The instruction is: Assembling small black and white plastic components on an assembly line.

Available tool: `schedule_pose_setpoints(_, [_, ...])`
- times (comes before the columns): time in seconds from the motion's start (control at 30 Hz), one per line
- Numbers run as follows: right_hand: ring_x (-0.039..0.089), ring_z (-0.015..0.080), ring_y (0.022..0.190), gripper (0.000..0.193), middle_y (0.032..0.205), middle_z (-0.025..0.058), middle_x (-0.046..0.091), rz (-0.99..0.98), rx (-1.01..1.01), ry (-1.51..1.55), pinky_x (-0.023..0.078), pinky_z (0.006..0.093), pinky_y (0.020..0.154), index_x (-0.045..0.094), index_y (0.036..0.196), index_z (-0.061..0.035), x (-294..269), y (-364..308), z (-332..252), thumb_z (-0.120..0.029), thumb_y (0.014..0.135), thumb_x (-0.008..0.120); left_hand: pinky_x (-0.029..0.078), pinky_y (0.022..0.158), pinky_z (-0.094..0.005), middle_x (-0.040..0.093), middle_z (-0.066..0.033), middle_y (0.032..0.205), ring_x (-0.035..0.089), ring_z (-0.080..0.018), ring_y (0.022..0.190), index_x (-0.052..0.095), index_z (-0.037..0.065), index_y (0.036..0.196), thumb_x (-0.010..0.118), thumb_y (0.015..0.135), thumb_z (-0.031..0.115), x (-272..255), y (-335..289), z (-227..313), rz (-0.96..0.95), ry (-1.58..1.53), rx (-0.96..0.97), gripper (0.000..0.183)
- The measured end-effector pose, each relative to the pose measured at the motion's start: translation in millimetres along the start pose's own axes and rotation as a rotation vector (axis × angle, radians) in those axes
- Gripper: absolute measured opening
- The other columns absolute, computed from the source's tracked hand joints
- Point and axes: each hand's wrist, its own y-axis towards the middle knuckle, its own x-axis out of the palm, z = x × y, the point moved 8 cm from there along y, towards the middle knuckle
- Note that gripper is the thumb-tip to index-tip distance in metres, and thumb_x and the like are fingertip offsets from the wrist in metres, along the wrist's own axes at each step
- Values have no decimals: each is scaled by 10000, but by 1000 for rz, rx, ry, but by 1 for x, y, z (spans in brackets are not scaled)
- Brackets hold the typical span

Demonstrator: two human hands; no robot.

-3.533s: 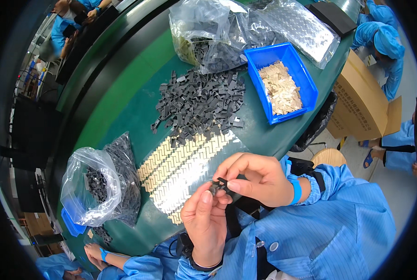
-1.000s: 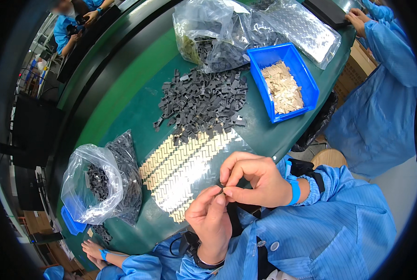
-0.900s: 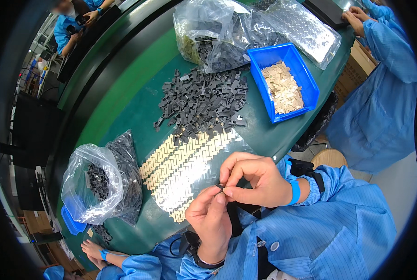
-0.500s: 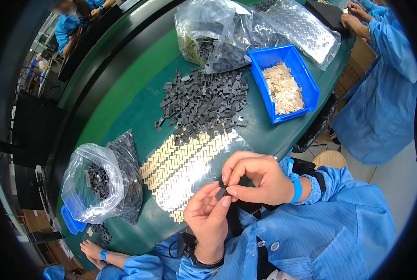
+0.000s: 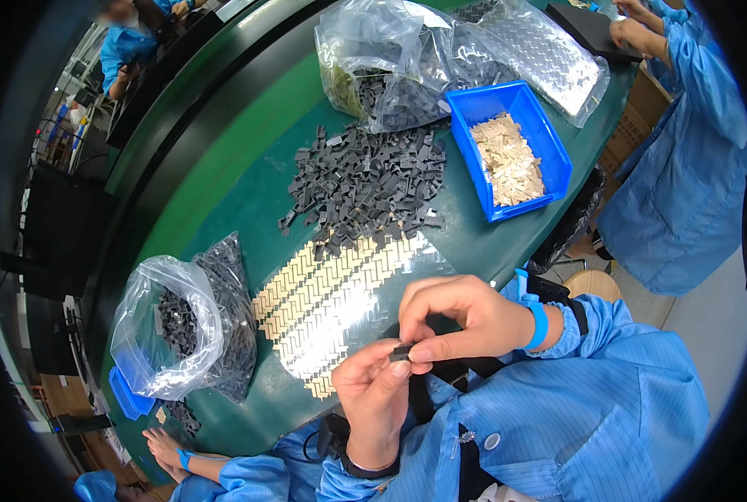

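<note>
Between my two hands, over the table's near edge, is a small black plastic piece (image 5: 400, 354). My left hand (image 5: 377, 391) pinches it between thumb and fingers. The thumb and fingertips of my right hand (image 5: 465, 318) close on its other end; whether they hold a second tiny part is hidden. Just beyond lies a clear sheet with rows of cream-coloured flat pieces (image 5: 327, 289). A heap of loose black plastic pieces (image 5: 365, 180) touches the far end of those rows.
A blue bin (image 5: 560, 171) of small cream pieces stands right of the heap. Clear bags of black pieces lie at the back (image 5: 390, 71) and left (image 5: 223, 318). A co-worker's hand (image 5: 168, 452) rests at the lower left; another person (image 5: 683, 159) works at the upper right.
The black piece has turned in my fingers and now lies more level. My right hand has shifted slightly, its fingertips closer over the piece. The co-worker at upper right has moved their hands.
</note>
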Motion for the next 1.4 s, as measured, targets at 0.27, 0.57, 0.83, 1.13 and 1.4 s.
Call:
schedule_pose_setpoints(0.27, [536, 57, 703, 144, 736, 5, 561, -235, 383, 405, 399, 195, 617, 553, 834, 0, 18, -7, 25, -137, 857, 589, 552, 702, -345, 634, -196, 920, 652, -253, 772, 595, -58, 1030, 593, 791, -71, -1, -3, 0, -57, 28, -65, 239])
schedule_pose_setpoints(0.57, [531, 68, 616, 138, 659, 22, 543, -146, 461, 432, 393, 199, 555, 497, 698, -9, 23, -7, 34, -91, 776, 577, 550, 727, -314, 637, -190, 901, 651, -241, 798, 598, -111, 983, 588, 773, -134, 16, -2, 20, -5, 575, -38, 212])
schedule_pose_setpoints(0.83, [436, 64, 545, 218, 629, -8, 516, -205, 501, 379, 358, 231, 502, 514, 738, -36, 25, -5, 26, -195, 856, 606, 560, 705, -323, 639, -186, 907, 657, -234, 772, 601, -67, 1010, 602, 789, -65, -4, -3, 2, 16, 99, -151, 221])
schedule_pose_setpoints(1.13, [432, 200, 551, 272, 663, 43, 436, -165, -540, -489, 379, 303, 515, 476, 754, -51, 16, 7, -10, -276, 826, 611, 532, 677, -289, 640, -126, 935, 623, -170, 784, 596, -7, 1040, 547, 863, 43, -2, -19, -40, 101, -684, -440, 190])
schedule_pose_setpoints(1.4, [455, 231, 571, 301, 676, 55, 445, -237, -752, -743, 401, 325, 562, 523, 794, -46, 27, 0, -26, -316, 769, 654, 531, 616, -285, 615, -151, 876, 609, -169, 702, 578, -32, 1011, 598, 827, 94, -9, -23, -8, 63, -417, -300, 223])
